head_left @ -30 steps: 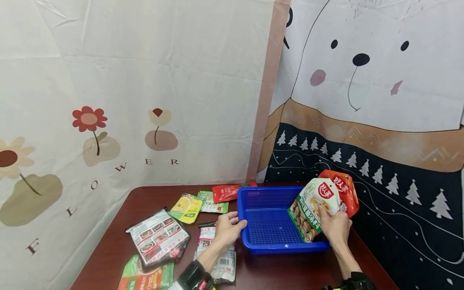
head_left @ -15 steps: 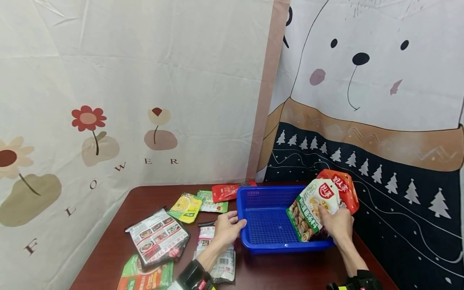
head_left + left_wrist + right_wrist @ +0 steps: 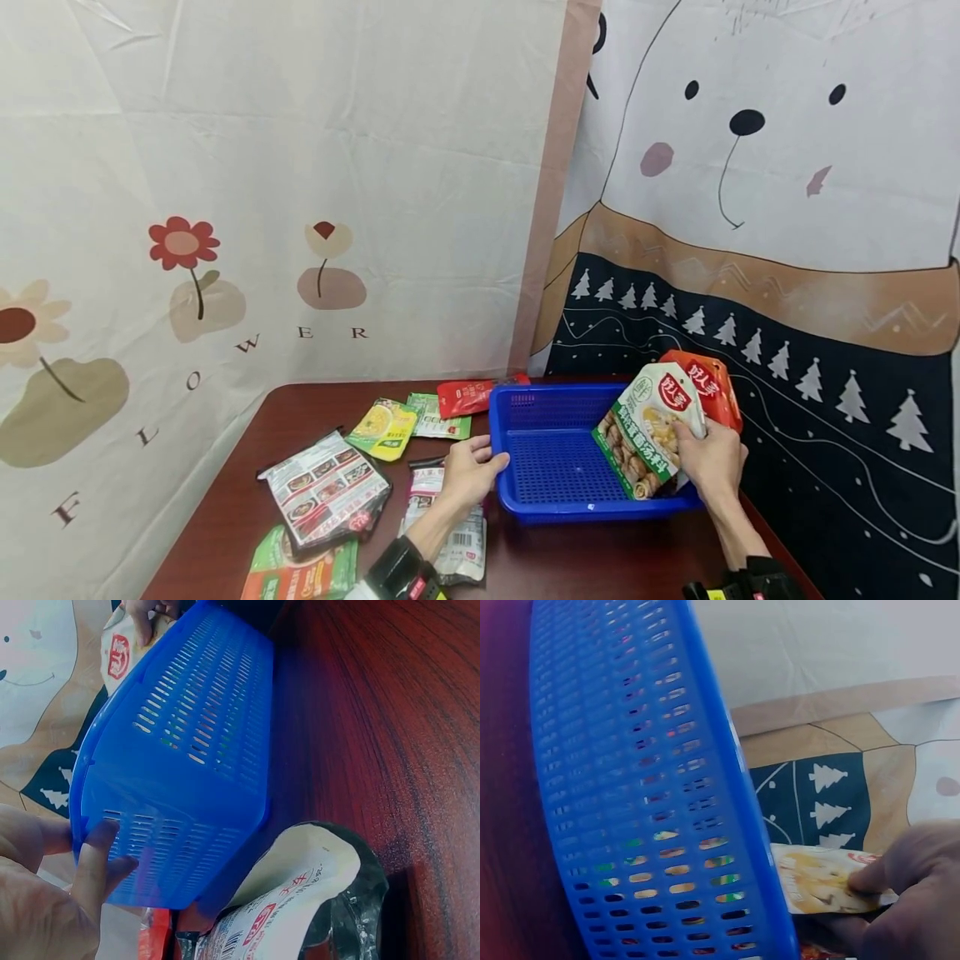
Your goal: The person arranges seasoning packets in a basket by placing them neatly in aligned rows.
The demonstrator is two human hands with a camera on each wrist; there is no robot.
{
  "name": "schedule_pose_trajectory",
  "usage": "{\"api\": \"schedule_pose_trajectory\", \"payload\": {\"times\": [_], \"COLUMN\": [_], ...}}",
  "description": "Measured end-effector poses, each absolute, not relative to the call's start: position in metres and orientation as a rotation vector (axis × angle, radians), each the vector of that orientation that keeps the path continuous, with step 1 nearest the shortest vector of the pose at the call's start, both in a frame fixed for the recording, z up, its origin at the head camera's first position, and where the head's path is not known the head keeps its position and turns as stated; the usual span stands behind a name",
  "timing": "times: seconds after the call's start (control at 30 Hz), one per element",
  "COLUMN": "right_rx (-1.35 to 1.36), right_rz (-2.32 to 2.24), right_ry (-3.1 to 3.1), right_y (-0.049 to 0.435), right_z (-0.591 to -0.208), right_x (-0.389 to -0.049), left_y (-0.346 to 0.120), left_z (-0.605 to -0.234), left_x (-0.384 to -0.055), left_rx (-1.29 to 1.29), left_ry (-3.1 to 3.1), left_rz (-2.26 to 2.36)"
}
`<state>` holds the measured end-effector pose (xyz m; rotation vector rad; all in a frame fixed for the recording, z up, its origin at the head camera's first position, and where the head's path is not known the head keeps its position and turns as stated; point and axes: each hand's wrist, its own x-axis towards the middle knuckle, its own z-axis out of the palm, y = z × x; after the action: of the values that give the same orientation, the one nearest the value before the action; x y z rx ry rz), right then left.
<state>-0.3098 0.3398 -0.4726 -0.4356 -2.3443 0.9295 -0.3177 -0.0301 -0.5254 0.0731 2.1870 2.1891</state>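
A blue perforated plastic basket (image 3: 551,471) stands on the table in the head view. My left hand (image 3: 468,477) grips its left rim; the left wrist view shows fingers (image 3: 91,870) against the basket's outer wall. In its right end leans a white and green food packet (image 3: 633,450), tilted, its upper part above the rim. My right hand (image 3: 714,462) pinches this packet at its right edge, thumb on the front; the right wrist view shows the packet (image 3: 817,885) partly hidden by the basket wall. An orange-red packet (image 3: 726,400) stands behind it, mostly covered.
Left of the basket lie a grey and white pouch (image 3: 461,542), a black and white packet (image 3: 330,492), a green and orange packet (image 3: 303,575), a yellow packet (image 3: 384,429), a green sachet (image 3: 441,421) and a red packet (image 3: 468,398). Printed cloths hang behind the table.
My right hand has shifted slightly right along the white and green packet, its thumb now nearer the packet's edge. My left hand stays on the basket rim.
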Motion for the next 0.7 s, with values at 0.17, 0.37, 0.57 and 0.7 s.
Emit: {"api": "schedule_pose_trajectory", "payload": {"times": [0.17,0.37,0.57,0.7], "right_rx": [-0.407,-0.384,-0.439,-0.476], "right_rz": [0.871,0.844,0.877,0.933], "right_ry": [-2.311,-2.322,-2.320,-2.309], "right_y": [0.341,0.342,0.341,0.340], "right_z": [-0.478,-0.478,-0.474,-0.469], "right_x": [-0.311,-0.312,-0.309,-0.308], "left_y": [-0.029,-0.029,-0.029,-0.029], "left_z": [-0.525,-0.524,-0.524,-0.525], "left_x": [-0.318,-0.317,-0.317,-0.317], "left_rx": [0.060,0.056,0.063,0.058], "left_ry": [2.200,2.227,2.213,2.215], "left_rz": [2.169,2.151,2.164,2.164]}}
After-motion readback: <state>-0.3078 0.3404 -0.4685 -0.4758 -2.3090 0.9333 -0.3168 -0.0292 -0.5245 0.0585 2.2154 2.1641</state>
